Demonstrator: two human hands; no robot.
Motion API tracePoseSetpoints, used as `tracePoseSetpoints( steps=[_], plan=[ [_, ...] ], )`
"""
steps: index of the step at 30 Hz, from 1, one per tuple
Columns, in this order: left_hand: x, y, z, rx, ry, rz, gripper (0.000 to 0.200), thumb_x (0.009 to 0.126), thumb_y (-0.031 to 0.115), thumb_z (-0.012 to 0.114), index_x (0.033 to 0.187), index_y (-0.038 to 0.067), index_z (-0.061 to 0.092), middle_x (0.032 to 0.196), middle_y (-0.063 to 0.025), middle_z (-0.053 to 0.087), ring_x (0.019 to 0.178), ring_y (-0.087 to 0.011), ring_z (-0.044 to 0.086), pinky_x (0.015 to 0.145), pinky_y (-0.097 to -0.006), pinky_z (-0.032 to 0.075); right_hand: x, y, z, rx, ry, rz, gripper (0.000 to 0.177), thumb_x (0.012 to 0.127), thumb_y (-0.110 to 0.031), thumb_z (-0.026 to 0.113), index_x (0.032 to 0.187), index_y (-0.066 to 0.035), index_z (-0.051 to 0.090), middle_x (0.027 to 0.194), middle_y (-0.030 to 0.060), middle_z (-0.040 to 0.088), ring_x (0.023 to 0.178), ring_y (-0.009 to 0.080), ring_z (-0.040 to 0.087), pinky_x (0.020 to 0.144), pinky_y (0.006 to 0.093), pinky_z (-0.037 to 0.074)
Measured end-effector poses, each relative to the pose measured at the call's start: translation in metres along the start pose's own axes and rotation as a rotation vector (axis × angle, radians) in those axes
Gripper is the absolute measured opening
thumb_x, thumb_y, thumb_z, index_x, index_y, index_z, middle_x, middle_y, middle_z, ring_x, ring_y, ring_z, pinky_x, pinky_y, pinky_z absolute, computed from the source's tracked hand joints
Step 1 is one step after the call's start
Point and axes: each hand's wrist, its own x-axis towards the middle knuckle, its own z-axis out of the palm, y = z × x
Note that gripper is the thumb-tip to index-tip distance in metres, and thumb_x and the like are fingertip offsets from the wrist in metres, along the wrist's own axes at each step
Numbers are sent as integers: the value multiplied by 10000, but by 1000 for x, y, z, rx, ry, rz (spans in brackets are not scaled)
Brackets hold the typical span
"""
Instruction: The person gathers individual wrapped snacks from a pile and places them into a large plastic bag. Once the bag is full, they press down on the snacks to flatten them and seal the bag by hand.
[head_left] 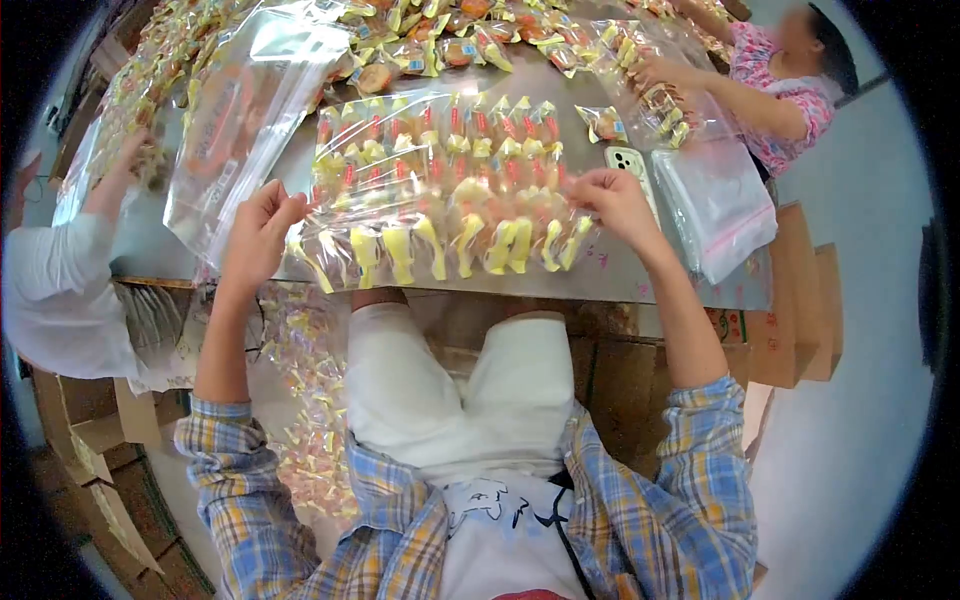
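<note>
A large clear bag (440, 165) filled with rows of small wrapped pieces lies on the metal table in front of me. The pieces have yellow wrapper ends, and red print shows on several. At the bag's left edge my left hand (262, 225) is closed, its thumb and fingers pinching the clear film. My right hand (615, 205) pinches the film at the right edge. Both hands are at about the same height, on opposite sides of the bag.
Flat clear bags (712, 205) lie at the right beside a phone (628, 168). More bags (225, 150) lie at the left. Loose wrapped pieces (430, 50) cover the back. One person (785, 105) works at the right, another (70, 280) at the left. Cardboard boxes (788, 300) stand at the right.
</note>
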Motion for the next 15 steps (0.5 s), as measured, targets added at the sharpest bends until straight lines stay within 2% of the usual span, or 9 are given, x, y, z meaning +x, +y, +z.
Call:
tracePoseSetpoints(
  steps=[1,3,4,6,8,10,12,14,15],
  plan=[
    [-1,-2,-1,68,8,-28,371,1065,222,607,777,52,446,732,10,509,826,-75,603,711,-256,448,-2,-2,-1,-37,-16,29,283,972,-314,747,860,-55,779,704,-35,660,600,39,543,525,227,415],
    [-6,7,0,209,20,-82,367,1062,199,606,769,47,446,728,11,489,882,-75,613,773,-259,467,-5,-9,0,-88,14,38,276,961,-307,761,868,-48,790,679,-38,647,575,42,528,514,223,409],
    [-6,6,2,149,28,-44,363,1063,187,602,768,47,443,731,11,481,878,-72,595,808,-263,469,-7,-9,2,-105,32,44,273,955,-303,768,871,-45,795,667,-40,641,563,44,520,509,221,406],
    [-6,-4,8,26,58,26,356,1064,164,596,767,46,437,737,10,466,871,-66,561,878,-271,473,-4,-1,2,-53,26,29,275,930,-287,798,898,-14,803,711,7,696,606,66,591,539,241,464],
    [-3,-19,7,13,3,-2,331,1074,152,584,793,49,442,764,6,470,801,-58,459,935,-281,463,3,11,7,-9,82,-58,274,914,-272,817,912,1,807,737,31,723,638,79,630,571,254,501],
    [-4,-26,11,-149,-16,41,323,1082,167,579,810,51,449,765,5,470,766,-52,422,923,-270,462,7,27,18,30,212,-214,258,908,-258,824,912,0,809,744,34,724,659,81,636,606,261,517],
    [-4,-20,10,-71,5,2,320,1093,219,578,843,67,447,747,15,478,731,-52,416,761,-251,431,9,29,16,2,208,-279,242,912,-227,821,910,11,780,764,33,720,690,81,630,662,265,523],
    [-2,-16,9,-12,-8,6,327,1099,267,576,858,95,437,766,28,460,723,-64,417,656,-254,367,5,29,12,49,131,-182,242,920,-222,812,889,12,757,772,33,718,703,85,634,668,262,516],
    [-1,-13,9,-7,-17,-4,333,1100,280,575,860,92,442,749,17,478,701,-73,425,628,-266,368,2,27,12,4,123,-196,259,934,-223,800,819,-11,705,746,26,698,656,77,593,608,259,475]
  ],
)
